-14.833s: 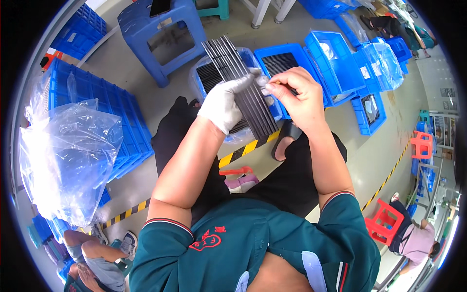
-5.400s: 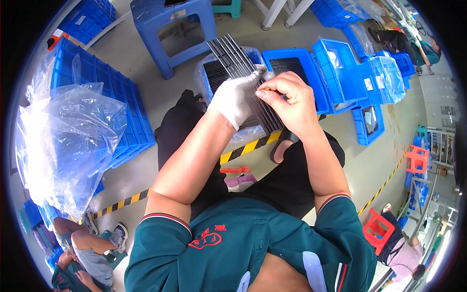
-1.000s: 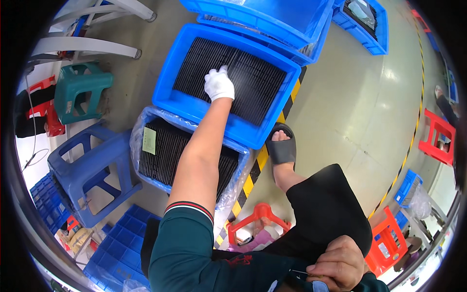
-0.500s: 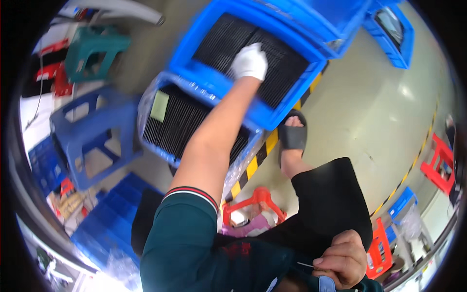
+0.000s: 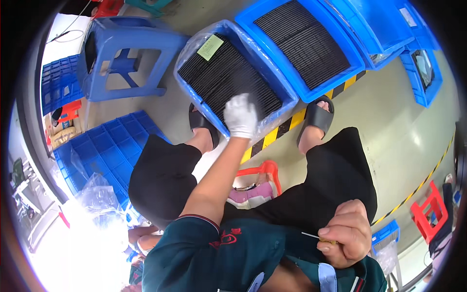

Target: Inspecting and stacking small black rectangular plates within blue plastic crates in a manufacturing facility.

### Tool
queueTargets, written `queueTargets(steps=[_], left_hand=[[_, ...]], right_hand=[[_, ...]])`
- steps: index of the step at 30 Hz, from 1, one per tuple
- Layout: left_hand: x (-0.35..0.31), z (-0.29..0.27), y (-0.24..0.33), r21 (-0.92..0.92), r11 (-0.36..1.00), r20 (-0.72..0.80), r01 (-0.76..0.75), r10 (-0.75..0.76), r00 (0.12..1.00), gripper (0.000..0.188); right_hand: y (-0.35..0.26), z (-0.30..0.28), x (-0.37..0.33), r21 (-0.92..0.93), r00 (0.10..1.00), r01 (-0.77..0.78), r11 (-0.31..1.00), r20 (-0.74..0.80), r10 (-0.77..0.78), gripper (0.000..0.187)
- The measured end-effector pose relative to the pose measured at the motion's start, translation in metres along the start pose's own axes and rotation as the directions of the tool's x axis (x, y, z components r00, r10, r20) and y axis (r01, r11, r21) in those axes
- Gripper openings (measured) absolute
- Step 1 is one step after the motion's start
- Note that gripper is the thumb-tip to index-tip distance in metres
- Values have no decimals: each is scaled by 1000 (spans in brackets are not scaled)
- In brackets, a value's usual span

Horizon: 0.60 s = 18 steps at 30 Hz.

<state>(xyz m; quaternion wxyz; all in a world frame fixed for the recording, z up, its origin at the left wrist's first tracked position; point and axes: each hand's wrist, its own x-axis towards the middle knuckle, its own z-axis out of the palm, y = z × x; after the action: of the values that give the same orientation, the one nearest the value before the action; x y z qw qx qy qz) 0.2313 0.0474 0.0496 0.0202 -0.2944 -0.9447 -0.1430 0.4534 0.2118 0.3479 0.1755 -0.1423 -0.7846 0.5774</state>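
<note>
My left hand [image 5: 241,117], in a white glove, is over the near edge of a plastic-lined blue crate [image 5: 287,95]. Rows of thin black strips [image 5: 214,73] fill this crate, and a pale green paper slip [image 5: 210,47] lies on them. The gloved fingers are blurred, and a dark smear shows just beyond them, so whether they grip a strip is unclear. Bare and closed, my right hand [image 5: 348,236] is in front of my body at the lower right. From its fingers a thin metal pin with a yellowish handle [image 5: 311,235] sticks out to the left.
Beside the lined crate stands another blue crate [image 5: 357,65] of black strips. Further blue bins [image 5: 389,29] are at the upper right. A blue stool [image 5: 124,41] stands left, above a blue crate stack [image 5: 112,146]. Yellow-black tape [image 5: 284,127] crosses the floor by a red stool [image 5: 268,169].
My gloved left hand has moved back from the farther crate to the plastic-lined one. The view has shifted. My right hand still holds the pin near my body.
</note>
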Motion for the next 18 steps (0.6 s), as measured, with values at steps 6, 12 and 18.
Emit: queueTargets(steps=[6,12,18], left_hand=[[48,-16,-48,287,952,115,110,-148,982,53],[100,5,-80,442,895,288,-57,-81,954,47],[128,25,-102,405,903,386,-145,-25,922,36]], right_hand=[[-5,6,-3,-46,1000,13,999,-7,-13,24],[-4,10,5,-50,999,-12,999,29,13,25],[-2,12,13,-44,997,-46,998,55,48,27]])
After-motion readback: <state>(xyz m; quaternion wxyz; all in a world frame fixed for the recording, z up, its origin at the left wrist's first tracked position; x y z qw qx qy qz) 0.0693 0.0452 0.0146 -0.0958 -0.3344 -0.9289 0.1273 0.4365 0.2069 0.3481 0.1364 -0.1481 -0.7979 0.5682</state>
